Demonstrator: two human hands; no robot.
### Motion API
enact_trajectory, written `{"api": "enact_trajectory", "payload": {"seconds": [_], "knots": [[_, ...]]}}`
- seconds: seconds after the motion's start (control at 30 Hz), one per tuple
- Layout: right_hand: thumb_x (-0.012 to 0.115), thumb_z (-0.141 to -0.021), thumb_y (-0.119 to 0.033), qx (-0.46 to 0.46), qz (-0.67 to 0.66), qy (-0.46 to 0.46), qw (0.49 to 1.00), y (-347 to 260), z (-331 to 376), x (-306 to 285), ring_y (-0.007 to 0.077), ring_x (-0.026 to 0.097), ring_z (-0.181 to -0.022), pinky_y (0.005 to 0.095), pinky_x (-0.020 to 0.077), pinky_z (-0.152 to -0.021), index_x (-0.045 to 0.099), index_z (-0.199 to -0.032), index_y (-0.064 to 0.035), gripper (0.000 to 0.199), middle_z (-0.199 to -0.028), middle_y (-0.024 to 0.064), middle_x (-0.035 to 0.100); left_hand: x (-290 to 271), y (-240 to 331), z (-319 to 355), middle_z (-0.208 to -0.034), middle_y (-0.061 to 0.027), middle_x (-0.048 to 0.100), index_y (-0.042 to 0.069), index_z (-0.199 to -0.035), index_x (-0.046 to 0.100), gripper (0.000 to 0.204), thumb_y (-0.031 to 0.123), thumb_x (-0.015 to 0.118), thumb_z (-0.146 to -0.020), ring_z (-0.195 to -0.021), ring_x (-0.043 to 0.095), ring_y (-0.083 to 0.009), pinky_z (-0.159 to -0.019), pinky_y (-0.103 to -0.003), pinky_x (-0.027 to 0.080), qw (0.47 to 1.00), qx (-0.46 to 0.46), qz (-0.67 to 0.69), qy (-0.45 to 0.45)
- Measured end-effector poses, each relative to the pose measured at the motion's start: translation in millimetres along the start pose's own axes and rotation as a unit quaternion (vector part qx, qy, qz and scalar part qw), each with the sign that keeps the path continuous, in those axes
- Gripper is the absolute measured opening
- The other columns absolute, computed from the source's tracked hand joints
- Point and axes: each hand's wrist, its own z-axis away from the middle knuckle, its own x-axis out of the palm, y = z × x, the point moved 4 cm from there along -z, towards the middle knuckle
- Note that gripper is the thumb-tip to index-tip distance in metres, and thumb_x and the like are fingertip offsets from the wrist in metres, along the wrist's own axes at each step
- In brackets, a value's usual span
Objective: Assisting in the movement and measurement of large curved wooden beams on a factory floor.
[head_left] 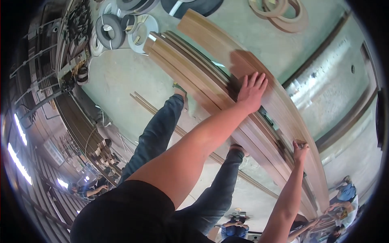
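Note:
A long, wide light-brown wooden board (289,111) runs from the upper middle to the lower right, looking bent through the lens. My left hand (253,92) lies on its near edge with fingers spread and stretched out. Farther along the same edge, my right hand (300,150) is closed on the board, its thumb side up and most fingers hidden. Beside this board, on my side, lies a stack of narrower wooden planks (194,83), with a dark gap between them. My left forearm crosses over the stack.
Several rolls of grey and white edging strip (109,31) lie at the upper left, wood-coloured rolls (289,20) at the upper right. Thin strips (146,106) pass by my feet. Racks (73,44) stand left. Other people (344,202) are at the lower right, lower middle and lower left.

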Motion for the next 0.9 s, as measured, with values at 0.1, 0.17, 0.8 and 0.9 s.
{"api": "enact_trajectory", "payload": {"seconds": [0.1, 0.17, 0.8, 0.9], "knots": [[0.079, -0.083, -0.051, 0.031, 0.012, -0.008, 0.999, -17.5, -2.8, 9.9, 0.0465, 0.051, -0.129, 0.0446, 0.0420, -0.107, 0.040, -0.140, 0.0069, 0.090, -0.141, 0.0371, 0.041, -18.7, -40.2, -6.4, -0.169, -0.0063, 0.018, 0.008, -0.158, 0.030, 0.078, 0.015, 0.060, -0.088, -0.156, 0.014, -0.0302, -0.124, -0.055, 0.015, 0.997, 0.042, -0.056, -0.013], [0.079, -0.083, -0.053, 0.053, 0.036, -0.030, 0.997, -21.5, -7.5, 14.0, 0.0448, 0.052, -0.130, 0.0429, 0.0423, -0.108, 0.031, -0.148, 0.0085, 0.101, -0.145, 0.0373, 0.038, -26.1, -52.7, -8.7, -0.169, -0.0056, 0.018, 0.008, -0.158, 0.030, 0.078, 0.015, 0.061, -0.088, -0.156, 0.014, -0.0302, -0.124, -0.055, 0.016, 0.995, 0.066, -0.068, -0.025], [0.079, -0.085, -0.031, 0.006, 0.182, -0.039, 0.983, -23.7, -10.7, 32.5, 0.0320, 0.059, -0.123, 0.0466, 0.0457, -0.105, 0.054, -0.136, -0.0021, 0.064, -0.136, 0.0197, 0.058, -43.9, -26.4, -10.5, -0.140, -0.0209, 0.051, -0.004, -0.138, 0.046, 0.071, 0.013, 0.074, -0.075, -0.135, 0.046, -0.0357, -0.115, -0.050, 0.035, 0.998, 0.041, -0.005, 0.039], [0.067, -0.089, -0.054, 0.044, 0.314, 0.020, 0.948, -42.8, 14.7, 33.2, 0.0418, 0.032, -0.147, 0.0485, 0.0246, -0.123, 0.034, -0.150, -0.0020, 0.087, -0.154, 0.0222, 0.041, -40.3, -1.0, -24.7, -0.132, -0.0249, 0.053, -0.005, -0.136, 0.047, 0.079, 0.023, 0.080, -0.070, -0.126, 0.050, -0.0404, -0.110, -0.046, 0.041, 0.990, 0.128, -0.054, -0.015]]}}
